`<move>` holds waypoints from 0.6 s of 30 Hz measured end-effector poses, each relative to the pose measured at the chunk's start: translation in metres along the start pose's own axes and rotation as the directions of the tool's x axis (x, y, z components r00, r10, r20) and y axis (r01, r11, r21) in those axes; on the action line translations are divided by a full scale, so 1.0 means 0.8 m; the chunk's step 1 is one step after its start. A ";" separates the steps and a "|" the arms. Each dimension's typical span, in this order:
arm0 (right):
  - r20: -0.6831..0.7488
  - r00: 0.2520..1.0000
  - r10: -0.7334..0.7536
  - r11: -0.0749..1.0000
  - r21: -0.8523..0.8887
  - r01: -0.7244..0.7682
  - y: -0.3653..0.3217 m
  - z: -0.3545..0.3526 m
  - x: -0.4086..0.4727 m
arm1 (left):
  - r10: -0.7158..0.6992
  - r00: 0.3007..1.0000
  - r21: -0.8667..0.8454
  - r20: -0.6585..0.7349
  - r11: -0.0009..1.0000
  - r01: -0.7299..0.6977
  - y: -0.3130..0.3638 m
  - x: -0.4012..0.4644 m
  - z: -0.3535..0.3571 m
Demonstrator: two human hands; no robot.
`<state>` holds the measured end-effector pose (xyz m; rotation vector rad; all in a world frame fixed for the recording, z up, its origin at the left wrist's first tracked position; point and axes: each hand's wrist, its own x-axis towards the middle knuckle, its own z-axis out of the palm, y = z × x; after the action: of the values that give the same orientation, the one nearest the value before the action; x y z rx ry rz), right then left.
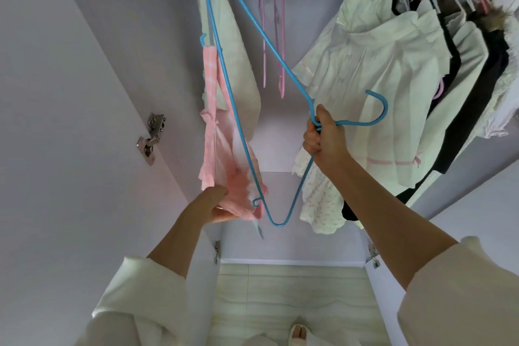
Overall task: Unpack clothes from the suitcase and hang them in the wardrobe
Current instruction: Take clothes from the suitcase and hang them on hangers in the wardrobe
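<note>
Inside the wardrobe (pixel 84 70), the right hand (pixel 323 135) gripped a blue hanger (pixel 238 132) by its neck, while the left hand (pixel 216 205) pinched the pink garment (pixel 224 154) draped on it.

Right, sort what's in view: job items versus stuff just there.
In the job:
- blue hanger, gripped by the right hand
- pink garment, held by the left hand

Just there:
- hung white blouses
- empty pink hangers
- door hinge
- slipper
</note>
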<state>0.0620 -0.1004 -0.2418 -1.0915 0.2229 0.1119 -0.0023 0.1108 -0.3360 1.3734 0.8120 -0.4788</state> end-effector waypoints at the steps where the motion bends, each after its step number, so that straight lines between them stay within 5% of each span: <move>1: -0.018 1.000 -0.005 1.000 -0.001 0.005 0.003 0.001 -0.001 | 0.001 0.999 -0.015 0.041 1.000 0.000 0.002 -0.007 0.004; 5: -0.113 0.993 0.016 0.999 0.036 -0.012 0.011 0.003 -0.003 | 0.008 0.980 -0.032 0.199 0.999 -0.001 0.007 0.006 0.002; 11: -0.162 0.987 -0.002 1.000 -0.009 0.001 0.031 -0.005 0.000 | 0.147 0.939 -0.362 0.311 0.932 -0.026 0.018 0.014 -0.004; 18: -0.139 0.990 0.009 0.971 -0.234 -0.041 0.026 -0.013 0.009 | 0.166 0.979 -0.441 0.122 0.892 -0.096 0.024 0.028 -0.005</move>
<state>0.0640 -0.1002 -0.2658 -1.3358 0.3540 0.0872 0.0253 0.1210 -0.3400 0.9540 0.6430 -0.2726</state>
